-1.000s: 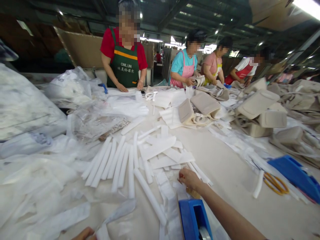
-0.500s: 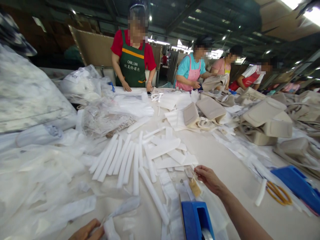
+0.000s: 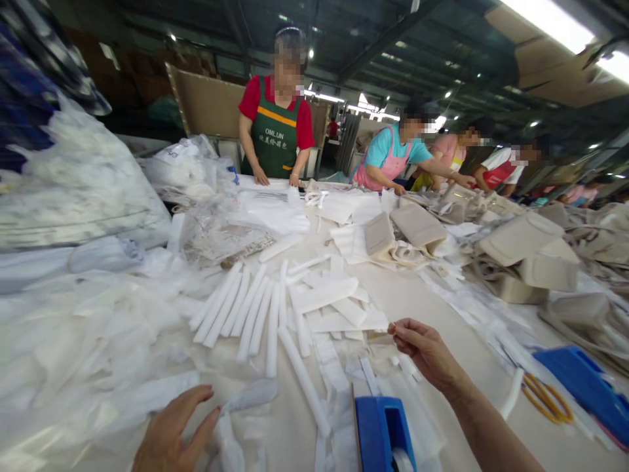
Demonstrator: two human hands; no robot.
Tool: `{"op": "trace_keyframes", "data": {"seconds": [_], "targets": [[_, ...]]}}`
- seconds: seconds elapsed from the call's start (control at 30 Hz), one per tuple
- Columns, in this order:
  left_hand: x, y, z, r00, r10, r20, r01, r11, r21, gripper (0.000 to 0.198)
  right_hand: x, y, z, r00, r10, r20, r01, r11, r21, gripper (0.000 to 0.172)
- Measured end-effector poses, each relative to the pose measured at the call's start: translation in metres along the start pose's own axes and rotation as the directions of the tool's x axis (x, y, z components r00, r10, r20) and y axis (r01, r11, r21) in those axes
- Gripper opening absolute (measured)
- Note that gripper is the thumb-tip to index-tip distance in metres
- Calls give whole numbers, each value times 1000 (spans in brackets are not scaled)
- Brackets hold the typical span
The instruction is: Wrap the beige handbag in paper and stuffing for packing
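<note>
My left hand (image 3: 177, 429) is open at the bottom left, thumb and forefinger apart. Close to its fingertips lies a twisted piece of thin white wrapping (image 3: 250, 394) with a white roll (image 3: 228, 439) below it. My right hand (image 3: 425, 351) is closed in a pinch over the table's middle. Beside its fingertips shows a tan tag (image 3: 377, 337), blurred and seen nearly edge-on; its string is hard to make out. A blue tape dispenser (image 3: 376, 432) stands below this hand. Several white rolled tubes (image 3: 255, 314) lie fanned out between the hands, beside flat white strips (image 3: 327, 295).
Loose white wrapping (image 3: 88, 341) covers the left side, with a big full plastic bag (image 3: 83, 177) behind. At right are yellow-handled scissors (image 3: 546, 398), a second blue dispenser (image 3: 580, 380) and piled beige bags (image 3: 521, 242). Several co-workers, one in a green apron (image 3: 275, 131), stand across the table.
My left hand has risen and opened beside the wrapping. The tan tag hung below my right hand and now shows at its fingertips' left. The view has shifted slightly.
</note>
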State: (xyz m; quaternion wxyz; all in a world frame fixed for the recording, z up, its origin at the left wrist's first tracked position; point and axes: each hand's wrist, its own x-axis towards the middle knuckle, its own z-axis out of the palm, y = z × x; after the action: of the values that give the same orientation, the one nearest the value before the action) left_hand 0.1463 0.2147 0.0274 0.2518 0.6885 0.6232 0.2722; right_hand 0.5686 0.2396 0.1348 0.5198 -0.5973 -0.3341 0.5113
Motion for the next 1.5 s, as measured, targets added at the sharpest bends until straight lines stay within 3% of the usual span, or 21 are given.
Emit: {"op": "trace_keyframes", "data": {"seconds": [0.17,0.27,0.37,0.47,0.63,0.9,1.1,1.2,1.37,1.5], "targets": [[18,92,13,945,283,-165,-312,932,-183,16,-18,-11,39,994,-2,109,0,1000,12,32],[28,138,23,940,334,-77,-342,898,-279,19,-29,-13,69,977,26,210,-36,998,42,30],[34,159,26,949,312,46,-281,900,-333,35,-42,-14,99,946,47,320,-72,995,67,28],[34,161,22,938,323,128,-258,894,-367,31,-54,-15,126,904,37,426,-83,993,89,27],[25,145,11,944,277,180,-180,887,-424,18,-65,-15,155,853,25,521,-103,987,123,26],[16,126,-11,954,223,198,-76,825,-559,25,-65,-12,176,862,33,505,-116,984,133,25],[9,111,-12,962,64,264,132,739,-660,27,-65,-10,190,864,35,502,-130,979,156,26],[5,106,-11,957,33,287,178,716,-675,26,-64,-5,194,863,45,503,-139,979,151,25],[4,109,-17,957,-46,286,245,654,-715,17,-67,5,197,816,-18,577,-18,998,57,21],[6,118,-34,974,-113,196,221,663,-716,16,-77,15,200,772,-36,635,107,991,-75,18]]}}
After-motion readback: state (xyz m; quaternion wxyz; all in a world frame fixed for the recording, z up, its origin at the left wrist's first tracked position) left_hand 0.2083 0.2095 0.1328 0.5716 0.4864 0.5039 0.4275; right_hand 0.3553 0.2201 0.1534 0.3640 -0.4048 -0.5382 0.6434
